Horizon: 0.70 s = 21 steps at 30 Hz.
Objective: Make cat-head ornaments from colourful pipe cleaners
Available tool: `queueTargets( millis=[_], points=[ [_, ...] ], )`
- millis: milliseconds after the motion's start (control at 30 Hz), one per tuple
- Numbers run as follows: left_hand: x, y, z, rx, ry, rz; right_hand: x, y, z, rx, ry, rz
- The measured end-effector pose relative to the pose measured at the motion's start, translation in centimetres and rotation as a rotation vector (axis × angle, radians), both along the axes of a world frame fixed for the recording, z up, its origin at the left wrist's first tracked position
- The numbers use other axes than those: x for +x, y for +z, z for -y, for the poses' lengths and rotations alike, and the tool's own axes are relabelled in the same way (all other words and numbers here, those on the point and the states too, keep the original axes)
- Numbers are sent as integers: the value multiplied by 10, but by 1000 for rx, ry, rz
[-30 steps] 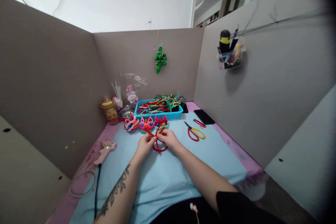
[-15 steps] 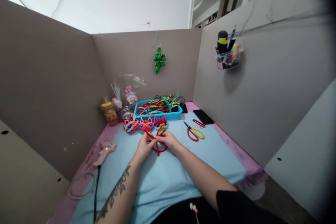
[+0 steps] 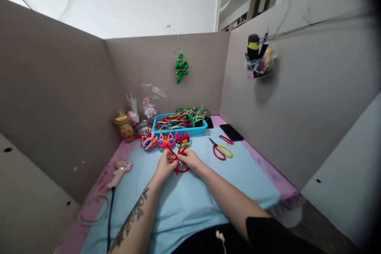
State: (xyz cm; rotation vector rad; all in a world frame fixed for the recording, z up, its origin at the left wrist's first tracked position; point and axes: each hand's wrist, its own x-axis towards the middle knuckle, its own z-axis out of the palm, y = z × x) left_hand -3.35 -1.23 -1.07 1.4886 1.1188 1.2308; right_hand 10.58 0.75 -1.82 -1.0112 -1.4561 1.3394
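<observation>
Red pipe cleaners (image 3: pixel 183 170), crossed and partly bent into a loop, are held up in front of me. My left hand (image 3: pixel 167 163) pinches them from the left side. From the right, the fingertips of my right hand (image 3: pixel 190 159) are closed on the same pipe cleaners near the crossing. Several loose ends stick up between the hands, and one points down. Just beyond my fingers stand three colourful fuzzy animal heads (image 3: pixel 166 141) with pink ears. The exact spot where the fingers grip is partly hidden.
Behind the heads is a blue tray (image 3: pixel 196 131) full of pipe cleaners. Scissors (image 3: pixel 222 151), a small red tool (image 3: pixel 226 139) and a phone (image 3: pixel 231 132) lie at right. A pink glue gun (image 3: pixel 119 174) with its cable and a lidded cup (image 3: pixel 125 129) are at left. Partitions enclose the table.
The red pipe cleaners have turned slightly between my fingers, and their lower end has shifted a little left. Both hands stay in nearly the same place.
</observation>
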Motion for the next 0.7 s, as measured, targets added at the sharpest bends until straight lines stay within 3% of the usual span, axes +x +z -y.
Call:
queueTargets(
  millis=[233, 467, 700],
  points=[
    [1, 9, 4, -8, -5, 23, 2, 6, 2, -20, -7, -103],
    [-1, 7, 4, -61, -14, 79, 1, 5, 1, -49, -33, -245],
    [0, 6, 4, -72, 6, 88, -2, 2, 0, -4, -26, -176]
  ],
)
